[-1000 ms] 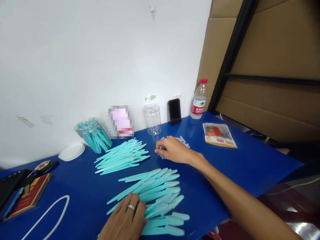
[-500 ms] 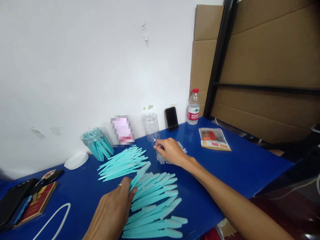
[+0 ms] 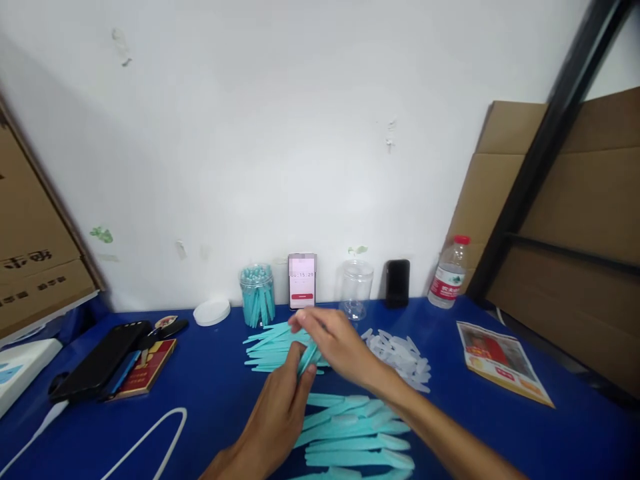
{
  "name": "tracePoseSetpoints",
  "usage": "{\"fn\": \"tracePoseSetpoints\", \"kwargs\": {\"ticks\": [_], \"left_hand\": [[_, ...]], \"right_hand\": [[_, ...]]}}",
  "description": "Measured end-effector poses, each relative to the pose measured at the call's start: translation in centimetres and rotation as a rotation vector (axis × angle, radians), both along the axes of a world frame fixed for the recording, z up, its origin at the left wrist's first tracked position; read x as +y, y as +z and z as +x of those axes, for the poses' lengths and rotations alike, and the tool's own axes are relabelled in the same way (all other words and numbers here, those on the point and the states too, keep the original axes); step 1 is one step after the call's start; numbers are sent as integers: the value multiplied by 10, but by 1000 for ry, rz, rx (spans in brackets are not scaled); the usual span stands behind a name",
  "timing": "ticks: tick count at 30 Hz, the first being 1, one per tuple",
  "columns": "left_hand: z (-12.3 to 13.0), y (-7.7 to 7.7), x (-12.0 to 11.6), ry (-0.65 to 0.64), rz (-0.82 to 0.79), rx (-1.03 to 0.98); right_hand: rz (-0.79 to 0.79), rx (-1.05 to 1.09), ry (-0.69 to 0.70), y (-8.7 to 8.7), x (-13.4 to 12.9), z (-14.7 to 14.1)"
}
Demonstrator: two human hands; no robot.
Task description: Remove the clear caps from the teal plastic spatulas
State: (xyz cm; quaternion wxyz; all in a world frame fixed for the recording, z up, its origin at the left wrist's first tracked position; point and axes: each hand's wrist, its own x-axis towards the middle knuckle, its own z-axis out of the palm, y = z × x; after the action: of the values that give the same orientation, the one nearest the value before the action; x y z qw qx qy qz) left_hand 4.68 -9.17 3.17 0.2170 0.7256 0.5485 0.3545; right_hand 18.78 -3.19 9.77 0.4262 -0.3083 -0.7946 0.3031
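Observation:
My left hand (image 3: 277, 403) is closed on a teal eyebrow razor (image 3: 310, 355), tilted upward between thumb and fingers. Over the razor's upper end, my right hand (image 3: 341, 343) is bent with its fingertips pinched; anything small inside them is hidden. Below the hands lies a row of teal razors with clear caps (image 3: 357, 427), partly covered by my left hand. Behind them rests a pile of more teal razors (image 3: 273, 347). A heap of small clear caps (image 3: 400, 358) lies just right of my right hand.
Along the wall stand a jar full of teal razors (image 3: 258, 300), a lit phone (image 3: 302, 283), a clear jar (image 3: 357, 283), a black device (image 3: 397, 283) and a water bottle (image 3: 449, 277). A white lid (image 3: 212, 312), a cable (image 3: 175, 433) and a packet (image 3: 503, 360) lie around.
My right hand has left the heap of clear caps and come to the razor in my left hand. The left hand has lifted the razor off the row. The camera view has shifted.

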Motion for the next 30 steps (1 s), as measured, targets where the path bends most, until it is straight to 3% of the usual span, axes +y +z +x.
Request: {"fn": "tracePoseSetpoints", "kwargs": {"ticks": [5, 10, 14, 18, 21, 26, 30], "left_hand": [[-8, 9, 0, -77, -2, -53], [-5, 7, -4, -137, -93, -29], [-2, 8, -8, -197, -92, 9], [-4, 14, -6, -213, -114, 96], [-3, 12, -3, -164, -140, 49], [3, 8, 1, -305, -269, -191], [3, 4, -2, -287, -288, -145]], "right_hand": [[63, -244, 13, -14, -2, -8], [136, -490, -224, -32, -6, 10], [229, -387, -234, -41, -13, 19], [279, -250, -253, -36, -17, 25], [235, -186, -298, -35, -15, 29], [103, -180, -269, -42, -8, 34], [28, -240, -230, -42, -7, 38]]}}
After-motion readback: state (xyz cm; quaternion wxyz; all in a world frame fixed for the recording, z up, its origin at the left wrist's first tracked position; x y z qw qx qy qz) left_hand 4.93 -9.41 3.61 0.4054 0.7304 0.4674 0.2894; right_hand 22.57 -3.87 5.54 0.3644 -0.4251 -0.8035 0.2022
